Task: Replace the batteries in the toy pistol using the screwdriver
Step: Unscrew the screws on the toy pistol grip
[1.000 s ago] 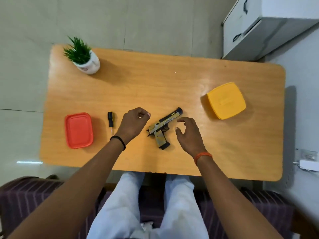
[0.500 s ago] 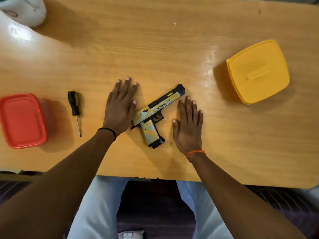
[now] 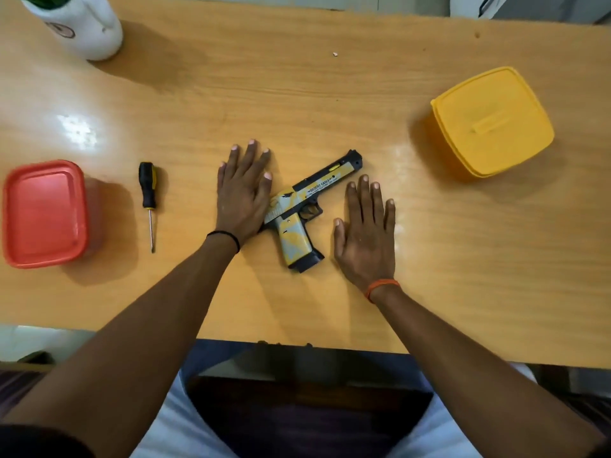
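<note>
The toy pistol is lying on its side near the worktop's front edge, between both hands, barrel pointing toward the far right corner, grip toward the front edge. The left hand is lying flat, fingers straight, touching its rear; the right hand is resting flat just beside the grip. The screwdriver is lying left of the left hand. The pistol is yellow and grey with a black base.

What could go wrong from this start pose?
1. Both hands lie flat: the left hand rests against the rear of the toy pistol, so reaching for the screwdriver could nudge the pistol out of position.
2. The screwdriver lies loose on the smooth table, tip toward the near edge; a sloppy grab might roll it off.
3. No screw or battery cover shows on the upward face; the pistol may need flipping first.
</note>
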